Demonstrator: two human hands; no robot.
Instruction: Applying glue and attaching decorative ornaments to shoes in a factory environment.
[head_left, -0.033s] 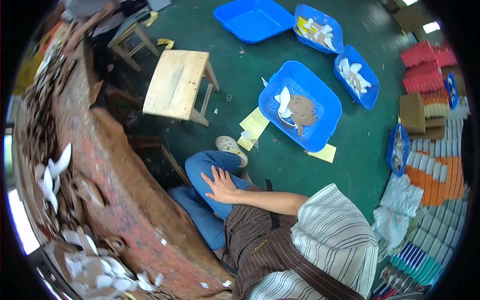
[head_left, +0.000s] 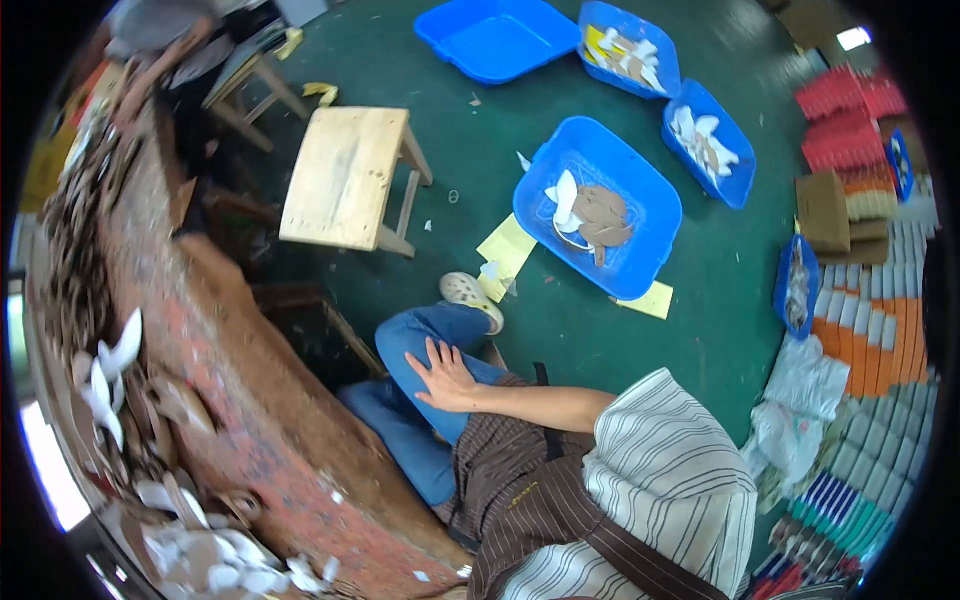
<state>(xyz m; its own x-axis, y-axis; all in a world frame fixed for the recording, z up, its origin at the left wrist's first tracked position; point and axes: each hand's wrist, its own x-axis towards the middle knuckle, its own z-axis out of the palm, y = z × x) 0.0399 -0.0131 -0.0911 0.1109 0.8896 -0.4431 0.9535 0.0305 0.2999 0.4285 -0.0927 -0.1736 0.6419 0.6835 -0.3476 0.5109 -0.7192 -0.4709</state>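
1. My right hand (head_left: 447, 380) is resting palm down on the upper leg of my blue jeans (head_left: 405, 338), near the bent knee; its fingers are lying loose and spread, grasping nothing.
2. My left hand is lying outside the view, so I cannot tell what its fingers are doing.
3. The jeans are showing just beside the worktable (head_left: 300, 450), one leg under my palm and the other slanting along the brown table edge.
4. A brown striped apron (head_left: 520, 510) is covering my lap behind my wrist, and a white striped sleeve (head_left: 660, 440) is draping over my upper arm.
5. On the worktable, to my left, brown pieces (head_left: 80, 250) are heaping along the far side, and flat white pieces (head_left: 225, 560) are piling up at the near end.
6. A pale clog (head_left: 470, 298) is showing past my knee, and a wooden stool (head_left: 345, 180) is standing beyond it on the green floor (head_left: 590, 350).
7. Ahead of my hand, a blue tub (head_left: 650, 200) is holding brown and white pieces; a yellow sheet (head_left: 508, 245) is lying near its left side.
8. Farther off, two smaller blue tubs are holding similar pieces.
9. A person in a grey top (head_left: 165, 25) is leaning at the table's far end.
10. Plastic bags (head_left: 790, 440) are slumping at the right, near a cardboard box (head_left: 822, 212).
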